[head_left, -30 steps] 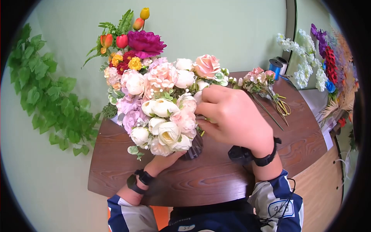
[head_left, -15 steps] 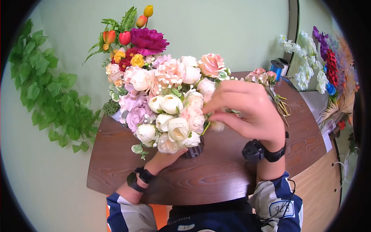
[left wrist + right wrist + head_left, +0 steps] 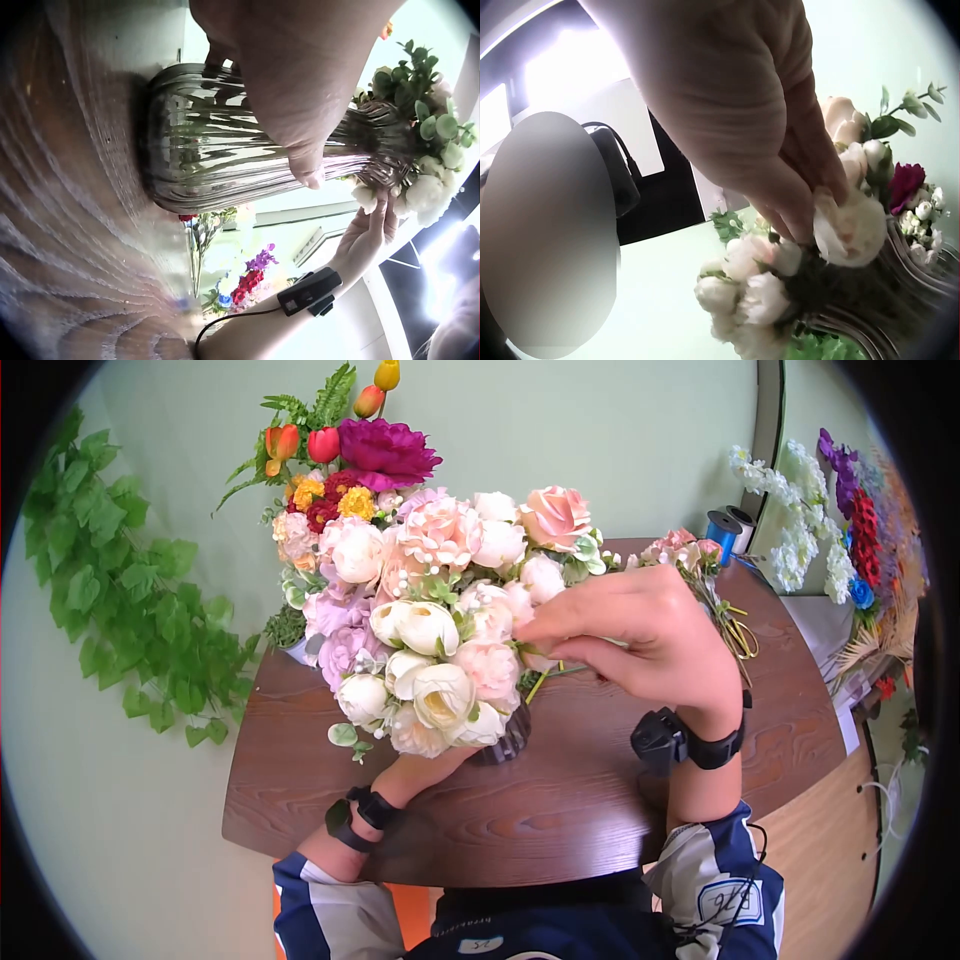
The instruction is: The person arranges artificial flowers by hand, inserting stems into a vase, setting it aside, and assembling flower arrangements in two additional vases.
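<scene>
Farthest left on my feed, a leafy garland [image 3: 135, 595] hangs along the wall, out of the way of the work, and a small potted plant [image 3: 285, 628] sits at the counter's [image 3: 560, 810] back left. A purple bloom [image 3: 385, 455] rises beyond the paler flowers, probably stood at the back so the near side stays free for reaching.

In the middle, the glass vase [image 3: 225, 142] stands upright, its crowd of white, pink and lilac flowers [image 3: 425, 628] hiding most of it from my head camera. I have the left hand [image 3: 289, 71] beneath them, thumb across the ribbed glass and fingers curled behind; I read that as steadying a top-heavy load.

At the bouquet's right side, my right hand [image 3: 640, 635] pinches a pale bloom [image 3: 859, 232] between thumb and fingers, a light hold that likely spares the petals. Whether its stem is in the vase, I cannot tell.

Further right, pink-flowered stems [image 3: 680, 550] lie loose within easy reach, and a blue spool [image 3: 721, 530] stands behind them, seemingly parked clear of both hands.
</scene>
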The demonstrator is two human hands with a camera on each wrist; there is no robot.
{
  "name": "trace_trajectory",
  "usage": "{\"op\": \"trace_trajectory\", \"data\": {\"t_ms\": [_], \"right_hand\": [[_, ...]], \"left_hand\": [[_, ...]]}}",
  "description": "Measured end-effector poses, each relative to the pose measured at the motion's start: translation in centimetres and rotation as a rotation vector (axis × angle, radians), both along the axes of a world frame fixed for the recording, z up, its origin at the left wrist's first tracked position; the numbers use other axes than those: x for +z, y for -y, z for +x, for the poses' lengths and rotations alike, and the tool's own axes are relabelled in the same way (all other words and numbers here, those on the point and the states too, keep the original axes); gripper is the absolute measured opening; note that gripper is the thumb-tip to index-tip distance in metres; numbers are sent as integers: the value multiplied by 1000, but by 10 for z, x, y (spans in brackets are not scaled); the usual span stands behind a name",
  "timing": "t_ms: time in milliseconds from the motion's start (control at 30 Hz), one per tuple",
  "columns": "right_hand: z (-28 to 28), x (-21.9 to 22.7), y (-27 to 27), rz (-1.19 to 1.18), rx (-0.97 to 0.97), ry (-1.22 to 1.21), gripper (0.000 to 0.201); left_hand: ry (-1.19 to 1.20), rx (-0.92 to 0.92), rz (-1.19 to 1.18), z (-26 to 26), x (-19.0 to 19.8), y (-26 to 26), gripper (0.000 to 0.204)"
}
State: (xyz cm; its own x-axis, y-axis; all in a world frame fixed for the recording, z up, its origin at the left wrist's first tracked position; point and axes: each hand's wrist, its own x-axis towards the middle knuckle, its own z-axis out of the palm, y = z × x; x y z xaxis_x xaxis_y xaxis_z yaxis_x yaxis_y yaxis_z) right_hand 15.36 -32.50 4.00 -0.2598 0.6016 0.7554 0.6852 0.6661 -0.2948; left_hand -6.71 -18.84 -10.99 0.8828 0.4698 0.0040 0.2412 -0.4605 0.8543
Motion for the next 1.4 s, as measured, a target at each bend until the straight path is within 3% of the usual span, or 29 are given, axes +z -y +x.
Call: {"op": "trace_trajectory", "data": {"t_ms": [233, 400, 500, 667, 733, 867, 933, 1167, 1233, 1333, 1400], "right_hand": [[6, 9, 5, 40, -9, -1, 25], [3, 8, 0, 55, -30, 0, 23], [-1, 11, -1, 104, 63, 15, 25], [-16, -1, -9, 71, -59, -84, 26], [-19, -5, -15, 116, -37, -112, 27], [-21, -3, -17, 100, -16, -104, 21], [-23, -4, -16, 100, -60, -99, 20], [-14, -11, -19, -74, -2, -82, 16], [-14, -10, -19, -81, -26, -52, 15], [-14, -8, -18, -91, -18, -64, 15], [-16, -8, -19, 32, 1, -40, 14]], "left_hand": [[75, -42, 135, 0, -5, -3, 63], [88, -23, 70, 1, -3, 0, 59], [62, -20, 102, 0, -1, -1, 59], [4, -15, 105, 3, 2, 3, 60], [396, 25, 315, 7, -10, 2, 41], [369, 26, 362, 5, -10, 2, 42], [302, 11, 203, 5, -5, 5, 43], [237, 33, 150, -1, -12, 4, 46], [103, 74, 106, -1, -8, 4, 47], [243, 50, 167, 0, -15, 3, 48], [211, 58, 189, 0, -14, 2, 49]]}}
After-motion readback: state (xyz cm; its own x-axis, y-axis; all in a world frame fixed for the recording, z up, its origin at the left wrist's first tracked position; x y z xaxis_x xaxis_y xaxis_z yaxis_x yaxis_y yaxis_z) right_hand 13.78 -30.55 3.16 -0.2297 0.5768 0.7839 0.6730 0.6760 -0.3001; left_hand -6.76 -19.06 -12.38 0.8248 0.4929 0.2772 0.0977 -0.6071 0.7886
